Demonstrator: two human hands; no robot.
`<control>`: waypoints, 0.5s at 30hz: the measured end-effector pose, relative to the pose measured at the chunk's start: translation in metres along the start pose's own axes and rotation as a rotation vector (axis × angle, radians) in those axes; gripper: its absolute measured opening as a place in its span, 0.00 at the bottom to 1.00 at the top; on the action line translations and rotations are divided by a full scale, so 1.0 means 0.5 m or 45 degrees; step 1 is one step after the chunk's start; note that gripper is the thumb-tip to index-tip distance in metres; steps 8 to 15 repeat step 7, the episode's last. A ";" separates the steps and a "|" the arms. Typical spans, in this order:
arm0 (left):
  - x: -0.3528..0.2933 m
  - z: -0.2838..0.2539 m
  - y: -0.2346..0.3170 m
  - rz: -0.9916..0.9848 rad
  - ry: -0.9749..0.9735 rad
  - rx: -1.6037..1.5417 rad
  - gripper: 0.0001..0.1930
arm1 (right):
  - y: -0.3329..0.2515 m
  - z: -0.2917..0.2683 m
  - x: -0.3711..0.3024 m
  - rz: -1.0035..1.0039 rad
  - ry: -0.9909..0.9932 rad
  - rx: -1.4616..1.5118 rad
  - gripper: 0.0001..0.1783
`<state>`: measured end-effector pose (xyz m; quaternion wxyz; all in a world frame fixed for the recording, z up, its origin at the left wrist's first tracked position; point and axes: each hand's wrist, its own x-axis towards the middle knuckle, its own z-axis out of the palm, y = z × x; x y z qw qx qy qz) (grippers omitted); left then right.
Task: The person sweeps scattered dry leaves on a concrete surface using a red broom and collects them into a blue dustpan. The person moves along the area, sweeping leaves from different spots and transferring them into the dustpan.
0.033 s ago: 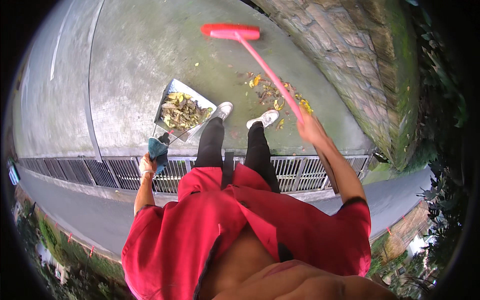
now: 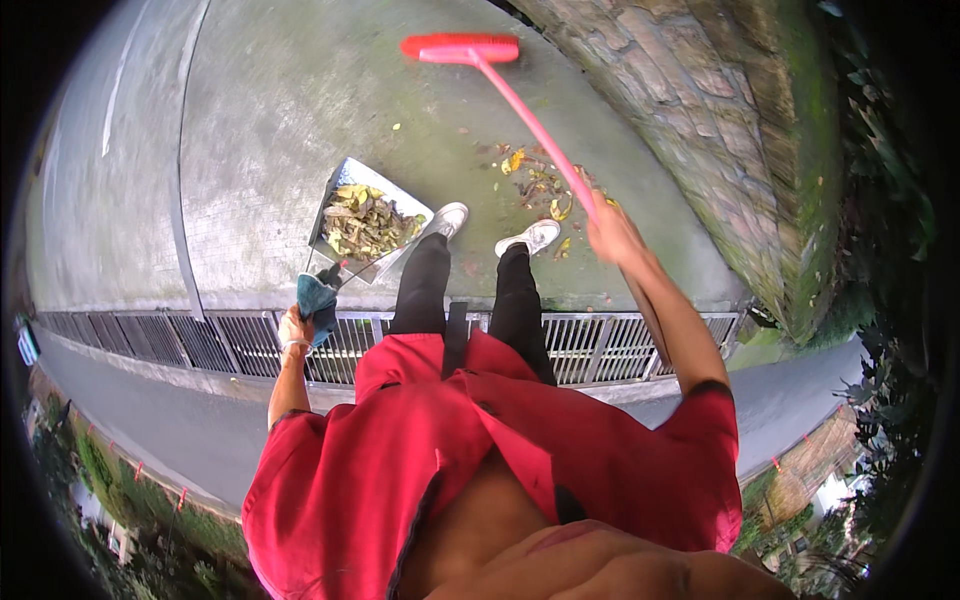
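My right hand (image 2: 615, 233) is closed around the handle of a pink broom (image 2: 537, 130), whose red-bristled head is stretched out ahead of me. The rear of the handle runs back under my right forearm. At my left, my left hand (image 2: 296, 328) grips the upper end of a dustpan (image 2: 408, 203), together with a blue-green cloth (image 2: 317, 297) bunched there. The pan rests on the ground by my left shoe, holding a heap of dry leaves (image 2: 366, 222). More loose leaves (image 2: 540, 185), brown and yellow, lie scattered beyond my right shoe.
A stone wall (image 2: 690, 90) rises along the right. Metal grating (image 2: 610, 345) crosses the ground beneath me from left to right. A dark seam (image 2: 180, 190) runs through the concrete ground (image 2: 270, 90) at left. Plants fringe the right edge.
The broom head has shifted slightly farther from me. My right hand and the handle have moved a little to the left. My left hand and the dustpan look unmoved.
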<state>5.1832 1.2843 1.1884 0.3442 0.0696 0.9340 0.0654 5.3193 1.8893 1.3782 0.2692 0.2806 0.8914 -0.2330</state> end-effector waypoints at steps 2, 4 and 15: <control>-0.015 -0.009 -0.004 -0.014 0.019 -0.009 0.12 | -0.031 0.013 0.158 0.007 0.018 -0.208 0.21; -0.023 -0.016 -0.031 -0.029 0.039 -0.123 0.12 | -0.069 0.027 0.239 0.099 -0.051 -0.268 0.22; -0.046 -0.030 -0.062 -0.068 0.034 -0.051 0.14 | -0.078 0.036 0.226 0.050 -0.136 -0.258 0.25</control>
